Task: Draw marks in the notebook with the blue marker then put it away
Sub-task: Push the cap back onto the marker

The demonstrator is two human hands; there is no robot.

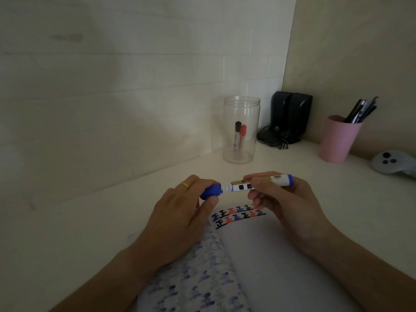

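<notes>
The blue marker (243, 187) lies level in the air above the open notebook (270, 262). My right hand (279, 199) grips its white barrel. My left hand (180, 212) pinches the blue cap (211, 192), which sits at the marker's tip end with a short white neck showing between cap and barrel. I cannot tell whether the cap is fully on. The notebook's right page carries two rows of black, red and blue marks (238, 216) near its top. The left page shows bleed-through blotches.
A clear plastic jar (241, 129) with a black and a red marker inside stands behind the hands. Black speakers (290, 115) sit in the corner, a pink cup (337, 140) of pens to the right, and a grey controller (391, 162) at the far right.
</notes>
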